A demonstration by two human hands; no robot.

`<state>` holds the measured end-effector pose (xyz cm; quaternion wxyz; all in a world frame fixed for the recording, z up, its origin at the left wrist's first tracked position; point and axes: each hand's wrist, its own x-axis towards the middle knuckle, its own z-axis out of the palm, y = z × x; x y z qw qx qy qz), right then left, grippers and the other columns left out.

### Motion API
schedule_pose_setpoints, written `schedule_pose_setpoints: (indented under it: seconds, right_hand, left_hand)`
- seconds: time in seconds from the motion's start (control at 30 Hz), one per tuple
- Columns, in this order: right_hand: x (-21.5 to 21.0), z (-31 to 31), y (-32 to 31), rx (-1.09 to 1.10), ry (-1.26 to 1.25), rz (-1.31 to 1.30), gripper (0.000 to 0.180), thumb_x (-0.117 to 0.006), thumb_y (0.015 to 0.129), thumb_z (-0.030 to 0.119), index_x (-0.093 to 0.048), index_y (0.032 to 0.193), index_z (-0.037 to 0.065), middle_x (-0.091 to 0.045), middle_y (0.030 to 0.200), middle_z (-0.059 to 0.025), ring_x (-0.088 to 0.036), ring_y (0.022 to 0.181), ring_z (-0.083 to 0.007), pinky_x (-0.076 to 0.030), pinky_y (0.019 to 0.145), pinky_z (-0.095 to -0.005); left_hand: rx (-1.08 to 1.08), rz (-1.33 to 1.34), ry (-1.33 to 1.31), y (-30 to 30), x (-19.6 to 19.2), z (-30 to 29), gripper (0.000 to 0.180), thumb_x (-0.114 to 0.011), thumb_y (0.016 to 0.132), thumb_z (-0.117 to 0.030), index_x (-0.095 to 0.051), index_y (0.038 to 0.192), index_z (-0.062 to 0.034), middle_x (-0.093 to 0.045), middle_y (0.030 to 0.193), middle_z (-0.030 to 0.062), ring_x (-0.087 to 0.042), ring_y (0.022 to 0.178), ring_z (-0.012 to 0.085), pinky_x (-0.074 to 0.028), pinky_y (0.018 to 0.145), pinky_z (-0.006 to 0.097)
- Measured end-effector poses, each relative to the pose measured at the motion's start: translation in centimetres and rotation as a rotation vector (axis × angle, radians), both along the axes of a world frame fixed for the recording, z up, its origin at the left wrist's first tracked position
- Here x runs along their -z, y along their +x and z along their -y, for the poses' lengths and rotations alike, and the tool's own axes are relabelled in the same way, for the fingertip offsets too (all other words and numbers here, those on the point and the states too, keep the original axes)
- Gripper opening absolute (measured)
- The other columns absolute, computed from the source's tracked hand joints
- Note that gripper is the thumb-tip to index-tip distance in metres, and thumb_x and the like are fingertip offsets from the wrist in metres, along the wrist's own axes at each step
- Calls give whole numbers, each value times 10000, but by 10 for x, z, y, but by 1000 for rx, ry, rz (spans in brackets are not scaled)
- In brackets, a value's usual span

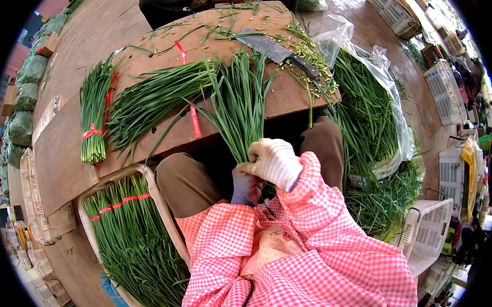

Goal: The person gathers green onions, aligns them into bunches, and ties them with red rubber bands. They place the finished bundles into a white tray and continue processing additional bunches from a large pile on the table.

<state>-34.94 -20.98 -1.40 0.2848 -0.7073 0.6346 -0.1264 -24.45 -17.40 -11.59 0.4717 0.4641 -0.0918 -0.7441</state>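
Both my hands, in gloves, are together over my lap at the table's near edge. My left hand [245, 187] is closed round the lower stems of a bunch of garlic chives [240, 106], whose leaves fan away over the board. My right hand [274, 161], in a whitish knit glove, is closed against the same stems just above it; its fingertips are partly hidden. Left of this bunch lies a loose pile of garlic chives [161, 92] across a red tie strip [194, 121]. A tied bunch of garlic chives [95, 114] lies farther left.
A cleaver [267, 46] lies among trimmings on the brown board [174, 38]. An open plastic bag [404, 122] of chives stands at right. Tied chives fill a pale crate [153, 196] at lower left. A dark-clothed person [167, 4] sits across the board.
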Motion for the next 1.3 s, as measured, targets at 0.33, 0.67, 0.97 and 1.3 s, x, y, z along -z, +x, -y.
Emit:
schedule_pose_setpoints:
  seconds: [0.33, 0.67, 0.97, 1.3]
  right_hand:
    - [24, 2, -9, 230, 199, 637, 147, -684, 779, 148, -634, 753, 12, -607, 586, -84, -611, 493, -161, -492, 453, -304]
    - [22, -7, -6, 377, 300, 814, 178, -709, 782, 144, -634, 788, -17, -603, 573, -61, -558, 447, -91, -443, 396, -239]
    - [7, -28, -7, 362, -11, 868, 158, -733, 684, 98, -644, 720, -27, -632, 662, -71, -586, 622, -86, -476, 587, -252]
    - [45, -26, -59, 362, 78, 423, 274, -738, 745, 307, -689, 803, 44, -659, 739, -137, -650, 710, -266, -511, 668, -350]
  left_hand:
    - [97, -347, -23, 14, -18, -7, 152, -600, 846, -189, -608, 954, -82, -625, 893, 20, -628, 770, 165, -543, 747, 345]
    - [61, -791, 57, 21, -6, 0, 258, -496, 943, -330, -604, 1001, -103, -646, 888, 26, -611, 768, 144, -532, 728, 344]
    - [20, -614, 97, 15, -29, 5, 257, -524, 946, -300, -532, 1102, -96, -617, 978, 103, -606, 761, 158, -541, 658, 292]
    - [180, -395, 39, 19, -24, 13, 254, -516, 949, -131, -546, 1167, -4, -572, 832, 40, -305, 475, 1, -264, 402, 139]
